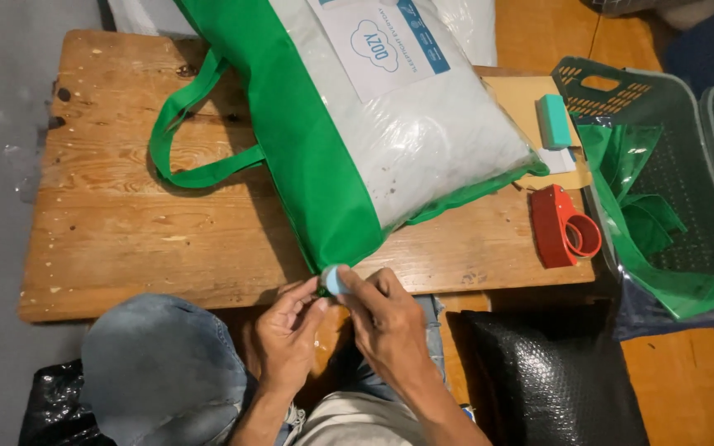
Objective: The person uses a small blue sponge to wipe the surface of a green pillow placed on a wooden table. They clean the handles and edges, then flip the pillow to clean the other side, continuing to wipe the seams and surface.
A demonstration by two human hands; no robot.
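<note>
bag top: the green-and-clear bag (pixel 373 124) runs past the picture's upper edge, so its upper end is out of view.
bag corner: the fingers (pixel 311 310) of both hands cover it at the surface's (pixel 109 231) near edge.
small pale-blue piece (pixel 334 281): mostly hidden between fingertips; its kind cannot be told.
basket (pixel 663 107): cut off at the right edge.
green sheets (pixel 646 223): their number is unclear.
forearms: cropped by the bottom edge.

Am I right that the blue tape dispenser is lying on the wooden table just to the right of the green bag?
Not quite: the tape dispenser is red, not blue. The head view shows it lying on the wooden table just to the right of the green bag, as you said.
</note>
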